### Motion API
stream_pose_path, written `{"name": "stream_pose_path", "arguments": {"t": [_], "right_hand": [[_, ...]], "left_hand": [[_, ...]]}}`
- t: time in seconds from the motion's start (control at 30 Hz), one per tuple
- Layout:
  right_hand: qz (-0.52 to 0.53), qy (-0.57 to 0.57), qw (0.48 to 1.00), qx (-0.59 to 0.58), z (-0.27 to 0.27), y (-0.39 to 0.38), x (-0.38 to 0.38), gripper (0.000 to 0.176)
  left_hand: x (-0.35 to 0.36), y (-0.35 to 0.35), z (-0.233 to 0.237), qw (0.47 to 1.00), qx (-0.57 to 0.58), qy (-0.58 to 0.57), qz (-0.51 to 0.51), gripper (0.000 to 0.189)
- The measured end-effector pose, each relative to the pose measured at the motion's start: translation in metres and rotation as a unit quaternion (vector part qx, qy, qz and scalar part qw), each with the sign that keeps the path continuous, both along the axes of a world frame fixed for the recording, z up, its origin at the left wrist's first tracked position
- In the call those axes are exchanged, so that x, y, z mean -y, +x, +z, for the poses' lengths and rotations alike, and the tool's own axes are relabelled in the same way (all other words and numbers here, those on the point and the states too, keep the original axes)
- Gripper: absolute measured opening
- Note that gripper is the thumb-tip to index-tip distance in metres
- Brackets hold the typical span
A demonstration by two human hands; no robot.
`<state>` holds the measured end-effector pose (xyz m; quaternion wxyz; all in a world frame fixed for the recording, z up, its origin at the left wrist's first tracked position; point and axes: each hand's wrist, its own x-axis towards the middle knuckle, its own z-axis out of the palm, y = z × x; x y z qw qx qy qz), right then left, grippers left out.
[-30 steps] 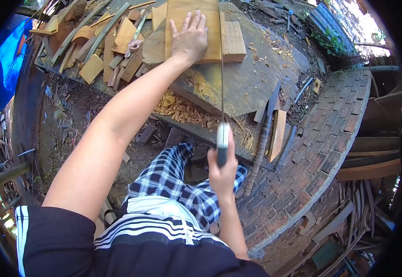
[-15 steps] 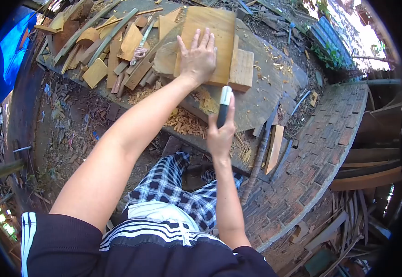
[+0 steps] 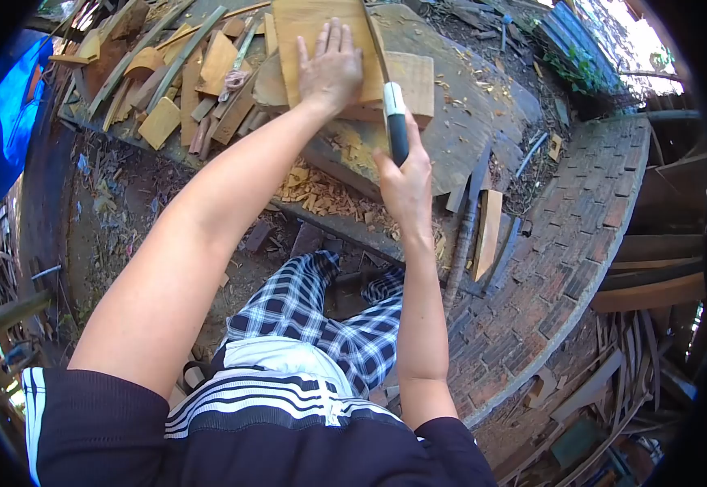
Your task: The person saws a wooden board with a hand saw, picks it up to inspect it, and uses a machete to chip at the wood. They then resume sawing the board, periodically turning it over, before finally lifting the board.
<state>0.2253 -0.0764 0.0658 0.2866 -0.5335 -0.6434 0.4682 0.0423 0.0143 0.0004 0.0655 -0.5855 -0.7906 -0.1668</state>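
My left hand (image 3: 331, 75) lies flat on a wide yellowish board (image 3: 293, 49), fingers spread and pointing away from me. The board rests on a thick wooden block (image 3: 412, 85), which sticks out past its right side. In my right hand (image 3: 406, 174) is the black and white handle of a hand saw (image 3: 395, 114), fingers wrapped round it. The saw's thin blade runs away from me along the board's right edge, seen nearly edge-on, so I cannot make out its teeth. Under the block is a broad, worn slab (image 3: 459, 138).
Wood offcuts (image 3: 159, 122) and long strips crowd the left of the bench. Shavings (image 3: 325, 199) gather along its near edge. A dark pole (image 3: 461, 252) and a pale wood strip (image 3: 488, 227) lean at the right, beside a curved brick ledge (image 3: 564, 243).
The view has shifted, putting the board and block higher and further left. My right hand and the saw handle sit further forward against the block. My left hand stays flat on the board.
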Motion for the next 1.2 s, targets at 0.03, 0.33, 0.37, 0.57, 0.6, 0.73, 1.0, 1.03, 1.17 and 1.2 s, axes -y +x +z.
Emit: {"name": "stream_pose_path", "arguments": {"t": [0.03, 0.33, 0.37, 0.57, 0.6, 0.73, 1.0, 1.03, 1.17, 1.2], "right_hand": [[0.010, 0.033, 0.998, -0.046, -0.011, 0.002, 0.000, 0.071], [-0.029, -0.013, 0.994, -0.105, -0.049, 0.072, 0.125, 0.063], [-0.029, -0.039, 0.995, -0.084, -0.051, 0.087, 0.147, 0.063], [0.003, 0.050, 0.997, -0.050, -0.006, 0.033, 0.064, 0.066], [0.009, 0.017, 0.999, -0.039, -0.001, 0.016, 0.034, 0.065], [0.021, 0.010, 1.000, -0.007, 0.001, 0.005, 0.013, 0.070], [-0.048, 0.000, 0.994, -0.094, -0.018, -0.018, 0.054, 0.073], [-0.042, 0.002, 0.995, -0.088, -0.031, -0.015, 0.049, 0.073], [-0.015, 0.118, 0.989, -0.090, -0.051, -0.011, 0.028, 0.074], [-0.024, 0.087, 0.994, -0.068, -0.045, -0.010, 0.030, 0.074]], "left_hand": [[-0.001, 0.000, 0.002, 1.000, 0.000, 0.001, -0.003, 0.056], [0.004, 0.001, 0.007, 1.000, -0.002, -0.014, -0.013, 0.056], [0.003, 0.001, 0.006, 1.000, -0.001, -0.014, -0.009, 0.056], [0.003, 0.002, 0.005, 1.000, -0.006, -0.009, -0.025, 0.055], [0.003, 0.001, 0.007, 1.000, -0.003, -0.012, -0.019, 0.055], [0.006, -0.002, 0.005, 0.998, -0.036, -0.022, -0.035, 0.054], [0.007, 0.001, 0.005, 0.998, -0.046, -0.002, -0.042, 0.052], [0.007, 0.002, 0.006, 0.999, -0.041, 0.000, -0.036, 0.052], [0.008, 0.002, 0.009, 0.998, -0.039, 0.007, -0.048, 0.051], [0.008, 0.004, 0.007, 0.998, -0.039, 0.007, -0.048, 0.051]]}}
